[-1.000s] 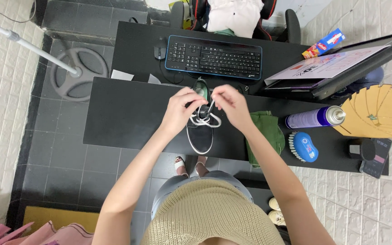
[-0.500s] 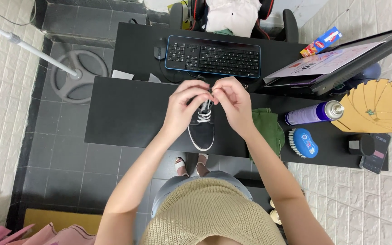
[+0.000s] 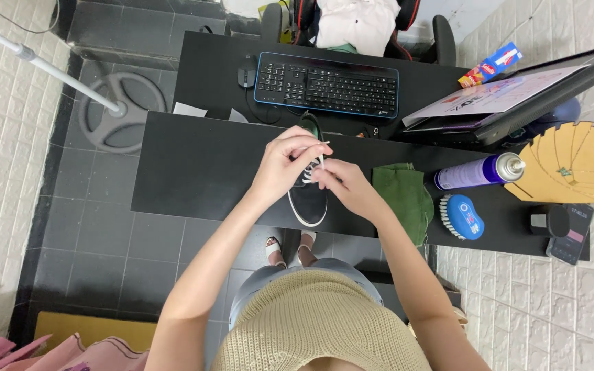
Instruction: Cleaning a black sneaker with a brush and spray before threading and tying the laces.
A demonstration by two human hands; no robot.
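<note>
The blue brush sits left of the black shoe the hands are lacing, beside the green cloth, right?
Not quite. In the head view the blue brush lies right of the black shoe, beside the green cloth. Both hands, left and right, work its white lace.

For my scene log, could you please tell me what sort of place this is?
Probably a home desk corner used for shoe care: a black keyboard on a black desk, a black sneaker with white laces under both hands, and a blue brush beside a purple spray can.
</note>
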